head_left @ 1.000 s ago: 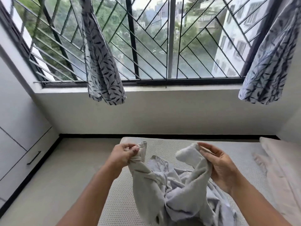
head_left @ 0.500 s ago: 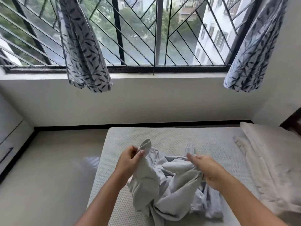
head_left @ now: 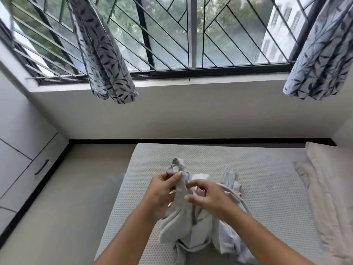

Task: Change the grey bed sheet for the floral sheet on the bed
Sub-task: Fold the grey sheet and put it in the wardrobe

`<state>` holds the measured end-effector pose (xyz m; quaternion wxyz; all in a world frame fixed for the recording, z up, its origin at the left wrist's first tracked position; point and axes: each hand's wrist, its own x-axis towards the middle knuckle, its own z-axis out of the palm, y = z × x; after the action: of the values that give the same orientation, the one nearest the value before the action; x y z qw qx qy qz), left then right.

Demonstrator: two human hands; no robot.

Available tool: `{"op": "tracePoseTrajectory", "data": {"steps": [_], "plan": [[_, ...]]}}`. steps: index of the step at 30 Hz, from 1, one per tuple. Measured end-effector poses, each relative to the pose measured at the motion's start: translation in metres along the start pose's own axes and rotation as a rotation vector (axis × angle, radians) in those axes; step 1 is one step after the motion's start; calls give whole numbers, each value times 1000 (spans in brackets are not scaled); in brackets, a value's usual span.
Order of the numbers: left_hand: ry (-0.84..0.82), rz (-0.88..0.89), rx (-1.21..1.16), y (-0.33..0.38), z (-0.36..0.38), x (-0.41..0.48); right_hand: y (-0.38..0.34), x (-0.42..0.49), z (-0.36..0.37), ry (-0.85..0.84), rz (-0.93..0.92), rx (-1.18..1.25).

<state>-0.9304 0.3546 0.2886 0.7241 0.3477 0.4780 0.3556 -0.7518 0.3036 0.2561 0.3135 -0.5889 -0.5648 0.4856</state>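
A pale grey sheet [head_left: 193, 228] lies bunched on the bare, dotted white mattress [head_left: 267, 190], and one raised fold [head_left: 229, 174] shows a faint print. My left hand [head_left: 162, 190] grips a corner of the sheet and holds it up above the heap. My right hand [head_left: 208, 197] is close beside it, fingers curled and pinching the same fold just below the left hand's grip. A thin hem runs from behind my right hand down to the right. The lower part of the sheet spills toward the bottom edge of the view.
A cream pillow and crumpled cream bedding [head_left: 332, 184] lie along the mattress's right side. Bare floor [head_left: 63, 203] runs left of the bed to a white wardrobe [head_left: 24, 148]. Beyond the bed are a wall, a barred window and two leaf-print curtains [head_left: 107, 60].
My right hand has moved left across the heap until it sits next to my left hand. The sheet is more tightly gathered between them, and the view has tilted slightly.
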Motion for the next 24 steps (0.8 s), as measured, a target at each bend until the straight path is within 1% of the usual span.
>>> {"op": "tracePoseTrajectory", "data": {"steps": [1, 3, 4, 6, 9, 11, 12, 14, 16, 18, 20, 22, 24], "plan": [[12, 8, -16, -3, 7, 0, 4, -1, 1, -2, -14, -119], [37, 28, -10, -10, 21, 0, 10, -3, -1, 83, -86, -263], [54, 45, -4, -13, 27, -1, 13, -4, -4, 123, -120, -267], [88, 99, 24, -16, 36, -3, 23, -2, -12, 140, -134, -218], [210, 232, 155, -16, 34, -4, 38, -3, -33, 109, -64, -52], [288, 252, 275, -14, 21, -4, 41, -5, -51, 141, -7, 146], [318, 261, 353, -12, 14, -5, 40, -7, -61, 160, -6, 230], [368, 269, 553, -10, 0, -6, 34, -10, -80, 171, -12, 383], [381, 231, 831, -9, -9, -8, 29, -8, -91, 124, -10, 530], [295, 178, 1065, -9, -5, -13, 23, -7, -95, 63, -10, 583], [165, 204, 1110, -11, 10, -17, 15, -7, -94, -20, -29, 549], [31, 273, 1025, -16, 30, -18, 5, -8, -92, -149, -58, 507], [-121, 291, 856, -23, 51, -17, 0, -8, -90, -260, -82, 478]]}}
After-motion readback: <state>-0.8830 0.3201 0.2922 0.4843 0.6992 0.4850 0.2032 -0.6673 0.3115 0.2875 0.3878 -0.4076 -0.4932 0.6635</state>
